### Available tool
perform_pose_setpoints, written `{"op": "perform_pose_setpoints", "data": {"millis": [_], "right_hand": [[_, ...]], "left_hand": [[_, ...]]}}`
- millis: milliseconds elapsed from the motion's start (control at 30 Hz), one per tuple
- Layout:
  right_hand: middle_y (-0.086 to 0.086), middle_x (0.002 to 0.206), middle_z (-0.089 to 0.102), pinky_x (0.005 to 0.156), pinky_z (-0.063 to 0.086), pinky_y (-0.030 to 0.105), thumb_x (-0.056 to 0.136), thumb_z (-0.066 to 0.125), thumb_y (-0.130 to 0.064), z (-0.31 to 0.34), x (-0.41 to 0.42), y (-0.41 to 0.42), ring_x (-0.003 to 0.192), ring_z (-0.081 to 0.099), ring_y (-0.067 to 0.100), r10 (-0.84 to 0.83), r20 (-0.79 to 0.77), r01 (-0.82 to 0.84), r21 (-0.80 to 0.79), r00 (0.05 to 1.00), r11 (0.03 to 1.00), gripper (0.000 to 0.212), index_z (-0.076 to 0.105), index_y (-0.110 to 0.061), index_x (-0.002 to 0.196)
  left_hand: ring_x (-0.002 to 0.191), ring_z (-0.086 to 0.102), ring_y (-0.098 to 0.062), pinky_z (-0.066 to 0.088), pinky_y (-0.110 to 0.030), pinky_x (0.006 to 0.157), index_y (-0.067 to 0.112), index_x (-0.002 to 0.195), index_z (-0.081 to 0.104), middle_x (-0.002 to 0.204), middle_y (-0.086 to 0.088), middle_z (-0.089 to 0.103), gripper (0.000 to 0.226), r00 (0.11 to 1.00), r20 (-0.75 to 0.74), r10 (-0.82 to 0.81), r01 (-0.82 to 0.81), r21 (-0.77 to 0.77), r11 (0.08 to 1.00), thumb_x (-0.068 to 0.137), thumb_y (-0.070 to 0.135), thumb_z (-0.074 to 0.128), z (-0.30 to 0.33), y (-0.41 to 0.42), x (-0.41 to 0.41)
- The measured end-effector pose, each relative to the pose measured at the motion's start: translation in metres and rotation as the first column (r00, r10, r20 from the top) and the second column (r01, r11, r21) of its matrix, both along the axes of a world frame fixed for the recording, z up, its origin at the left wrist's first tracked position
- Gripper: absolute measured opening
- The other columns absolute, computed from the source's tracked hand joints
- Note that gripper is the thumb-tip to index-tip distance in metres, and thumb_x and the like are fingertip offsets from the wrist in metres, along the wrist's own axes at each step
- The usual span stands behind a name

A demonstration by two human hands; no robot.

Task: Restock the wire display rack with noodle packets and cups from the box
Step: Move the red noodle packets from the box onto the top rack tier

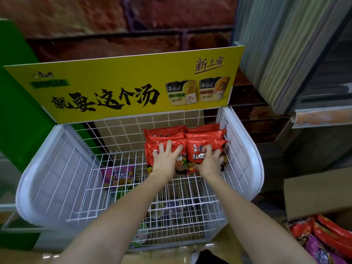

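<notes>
Green panel (17, 111): seen at far left, behind the rack.

Rack (47, 187): white wire basket with solid white side walls, topped by a yellow sign (118, 88). The left half of its upper shelf is bare wire.

Purple packet (119, 175): seen through the wire on a lower level, left of centre. Further goods are glimpsed below, too blurred to name.

Left hand (167, 159): laid flat on the left red stack, fingers spread and straight, nothing gripped.

Red packets (203, 138): two stacks side by side at the shelf's back right corner, the right stack close to the side wall. Long axes run front to back, away from the person.

Right hand (211, 161): laid on the right stack, fingers partly bent over the top packet's right edge; whether it is gripped or only pressed cannot be told.

Box (314, 189): cardboard, at lower right, well apart from both hands, with red and purple packets inside. It lies to the right and nearer the person, so the right hand is judged the nearer for the coming reach. The stacks appear to be squared up; much shelf is left to fill.
</notes>
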State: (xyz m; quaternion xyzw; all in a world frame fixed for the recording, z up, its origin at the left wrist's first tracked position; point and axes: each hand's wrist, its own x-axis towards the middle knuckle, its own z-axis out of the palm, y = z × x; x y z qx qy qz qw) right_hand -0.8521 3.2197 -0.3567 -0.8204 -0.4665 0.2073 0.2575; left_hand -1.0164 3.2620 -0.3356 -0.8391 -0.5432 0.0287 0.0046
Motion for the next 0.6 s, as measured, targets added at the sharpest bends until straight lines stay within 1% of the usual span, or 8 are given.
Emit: {"op": "perform_pose_setpoints", "data": {"millis": [133, 233, 333, 400, 467, 533, 600], "right_hand": [[0.008, 0.130, 0.031, 0.098, 0.044, 0.046, 0.075, 0.086, -0.017, 0.002, -0.002, -0.009, 0.122, 0.036, 0.034, 0.011, -0.004, -0.011, -0.019, 1.000, 1.000, 0.070, 0.037, -0.032, 0.123], [0.009, 0.134, 0.030, 0.103, 0.040, 0.045, 0.079, 0.081, -0.017, 0.010, -0.002, -0.018, 0.127, 0.033, 0.034, 0.016, -0.061, -0.018, -0.032, 0.998, 0.999, 0.068, 0.038, -0.033, 0.130], [0.009, 0.140, 0.030, 0.110, 0.036, 0.043, 0.083, 0.079, -0.020, 0.019, -0.006, -0.036, 0.133, 0.032, 0.033, 0.035, -0.117, -0.038, -0.025, 0.992, 0.999, 0.066, 0.044, -0.030, 0.138], [0.010, 0.139, 0.036, 0.109, 0.039, 0.038, 0.082, 0.080, -0.020, 0.024, -0.008, -0.050, 0.130, 0.041, 0.032, 0.058, -0.142, -0.057, 0.008, 0.988, 0.998, 0.063, 0.051, -0.023, 0.138], [0.010, 0.134, 0.047, 0.107, 0.045, 0.038, 0.080, 0.082, -0.017, 0.029, -0.011, -0.069, 0.121, 0.054, 0.029, 0.057, -0.160, -0.044, 0.079, 0.985, 0.996, 0.054, 0.059, -0.015, 0.129], [0.009, 0.127, 0.058, 0.103, 0.049, 0.039, 0.080, 0.080, -0.015, 0.031, -0.010, -0.089, 0.114, 0.061, 0.027, 0.017, -0.177, 0.009, 0.145, 0.984, 0.989, 0.043, 0.064, -0.014, 0.121], [0.005, 0.121, 0.065, 0.096, 0.050, 0.034, 0.084, 0.076, -0.015, 0.035, -0.009, -0.110, 0.109, 0.063, 0.022, -0.017, -0.193, 0.054, 0.186, 0.981, 0.981, 0.037, 0.065, -0.014, 0.119]], "left_hand": [[0.140, 0.018, -0.040, 0.041, -0.059, 0.104, 0.033, 0.148, 0.013, 0.156, -0.013, 0.009, 0.103, 1.000, -0.024, -0.017, 0.017, -0.016, 1.000, 0.075, 0.022, 0.085, 0.001, -0.011, -0.002], [0.141, 0.016, -0.039, 0.040, -0.060, 0.106, 0.031, 0.149, 0.017, 0.158, -0.011, 0.007, 0.101, 1.000, -0.019, -0.023, 0.022, -0.066, 0.998, 0.075, 0.023, 0.085, 0.004, -0.022, -0.004], [0.147, 0.014, -0.039, 0.036, -0.059, 0.113, 0.027, 0.151, 0.023, 0.161, -0.011, 0.008, 0.089, 0.997, 0.075, -0.007, 0.020, -0.166, 0.986, 0.082, 0.012, 0.078, 0.014, -0.040, -0.008], [0.147, 0.018, -0.037, 0.036, -0.055, 0.114, 0.022, 0.152, 0.027, 0.161, -0.013, 0.014, 0.083, 0.990, 0.139, -0.008, 0.031, -0.166, 0.986, 0.084, 0.011, 0.074, 0.020, -0.053, -0.011], [0.143, 0.027, -0.035, 0.038, -0.050, 0.113, 0.019, 0.151, 0.031, 0.157, -0.014, 0.025, 0.077, 0.981, 0.189, -0.041, 0.064, -0.118, 0.991, 0.087, 0.012, 0.072, 0.024, -0.068, -0.013], [0.136, 0.038, -0.032, 0.042, -0.046, 0.110, 0.015, 0.149, 0.036, 0.148, -0.012, 0.038, 0.068, 0.967, 0.244, -0.067, 0.090, -0.081, 0.993, 0.089, 0.014, 0.069, 0.026, -0.084, -0.014], [0.127, 0.046, -0.030, 0.046, -0.042, 0.104, 0.014, 0.143, 0.043, 0.139, -0.009, 0.046, 0.056, 0.950, 0.295, -0.100, 0.121, -0.053, 0.991, 0.092, 0.015, 0.066, 0.026, -0.097, -0.011]]}}
